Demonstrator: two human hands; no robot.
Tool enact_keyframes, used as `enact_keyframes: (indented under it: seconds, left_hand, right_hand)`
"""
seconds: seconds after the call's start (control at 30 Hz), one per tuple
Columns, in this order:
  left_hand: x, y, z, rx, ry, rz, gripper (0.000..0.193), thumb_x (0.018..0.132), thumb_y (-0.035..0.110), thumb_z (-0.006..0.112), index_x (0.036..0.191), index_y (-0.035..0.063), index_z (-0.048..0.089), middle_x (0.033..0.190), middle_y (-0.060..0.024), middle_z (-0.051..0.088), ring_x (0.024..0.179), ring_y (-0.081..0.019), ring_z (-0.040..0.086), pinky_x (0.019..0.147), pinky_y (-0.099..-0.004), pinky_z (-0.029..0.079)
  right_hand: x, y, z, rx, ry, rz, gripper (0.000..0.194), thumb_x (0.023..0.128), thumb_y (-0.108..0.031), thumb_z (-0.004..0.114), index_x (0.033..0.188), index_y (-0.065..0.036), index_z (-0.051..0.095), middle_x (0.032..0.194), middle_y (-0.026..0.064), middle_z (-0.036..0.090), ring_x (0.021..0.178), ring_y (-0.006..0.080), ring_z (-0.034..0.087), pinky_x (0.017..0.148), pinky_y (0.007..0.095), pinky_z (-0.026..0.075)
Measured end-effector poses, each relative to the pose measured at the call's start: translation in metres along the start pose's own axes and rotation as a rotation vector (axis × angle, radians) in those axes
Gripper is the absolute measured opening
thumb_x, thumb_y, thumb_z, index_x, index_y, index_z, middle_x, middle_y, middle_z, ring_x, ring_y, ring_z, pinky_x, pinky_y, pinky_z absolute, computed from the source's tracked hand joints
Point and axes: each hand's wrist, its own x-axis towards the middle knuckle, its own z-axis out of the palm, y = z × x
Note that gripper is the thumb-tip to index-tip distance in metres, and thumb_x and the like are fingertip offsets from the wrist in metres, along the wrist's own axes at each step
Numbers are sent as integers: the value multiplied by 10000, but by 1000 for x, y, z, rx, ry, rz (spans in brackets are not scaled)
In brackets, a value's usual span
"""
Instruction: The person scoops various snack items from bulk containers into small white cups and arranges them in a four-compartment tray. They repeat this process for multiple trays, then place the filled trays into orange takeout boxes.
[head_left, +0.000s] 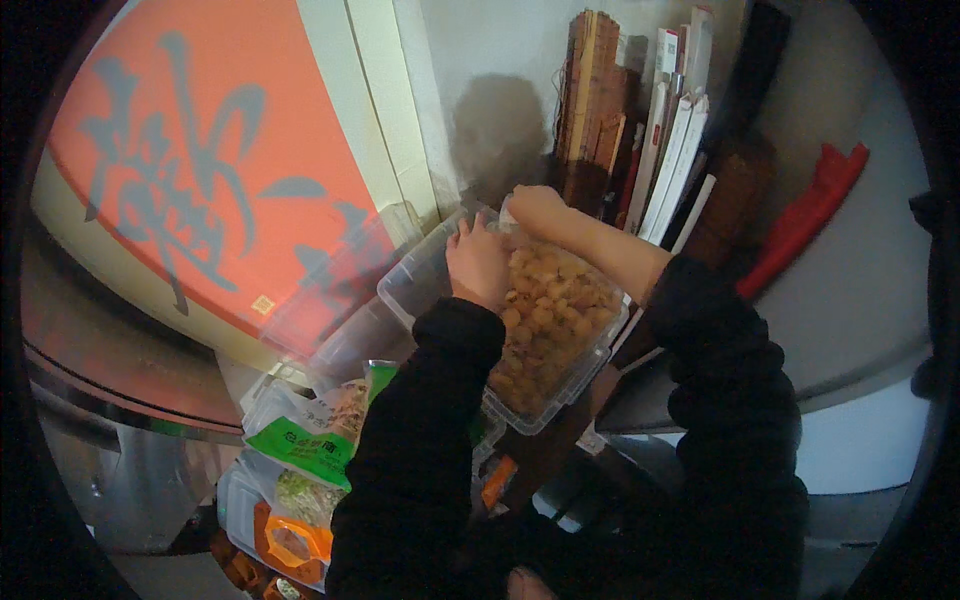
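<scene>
A clear plastic storage box (401, 289) lies before me. Its right part shows many small round brown pieces of what looks like dried food (544, 315). My left hand (478, 259) rests over the middle of the box near its far side, fingers pointing away from me. My right hand (536, 204) reaches across the far right side to the box's far corner, with its fingers bent and partly hidden. Something small and whitish shows beside its fingertips. Whether either hand grips anything cannot be told.
Food bags with green and orange print (300, 450) lie at the lower left, partly behind my left sleeve. Books (667, 165) and rolled bamboo mats (589, 97) stand against the wall. A large orange-red panel with grey brush writing (225, 165) leans at the left; red cloth (810, 217) hangs right.
</scene>
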Motion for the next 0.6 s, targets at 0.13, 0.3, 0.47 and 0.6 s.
enact_keyframes:
  seconds: [0.13, 0.3, 0.47, 0.6]
  left_hand:
    - [1, -38, -7, -384, -93, -27, 506, 726, 230, 713, 1170, 32, 576, 1280, -227, 494, 1174, -371, 483, 970, -383, 400]
    - [-7, -64, 8, -465, -243, -229, 666, 727, 258, 739, 1234, -84, 475, 1244, -265, 508, 1184, -334, 490, 970, -348, 401]
    - [-12, -63, 45, -549, -538, -514, 618, 784, 289, 731, 1249, -42, 495, 1130, -137, 608, 921, -216, 618, 760, -303, 508]
    - [-18, -73, 56, -1088, -651, -595, 375, 857, 262, 660, 1144, 36, 575, 976, -33, 631, 760, -104, 585, 647, -241, 497]
  right_hand:
    - [-1, 26, -5, 87, -160, 72, 164, 715, -125, 678, 850, -35, 700, 873, 158, 672, 838, 284, 663, 658, 364, 544]
    - [-1, 42, -2, 454, -306, 123, 230, 628, -107, 721, 837, -14, 700, 831, 177, 667, 772, 312, 658, 659, 390, 529]
    - [5, 22, 31, 316, -188, -16, 224, 687, -152, 666, 881, -41, 685, 870, 184, 656, 805, 340, 625, 673, 406, 487]
    - [8, 19, 50, 260, -377, -270, 266, 741, -239, 640, 935, -58, 654, 891, 189, 645, 799, 345, 603, 670, 412, 466]
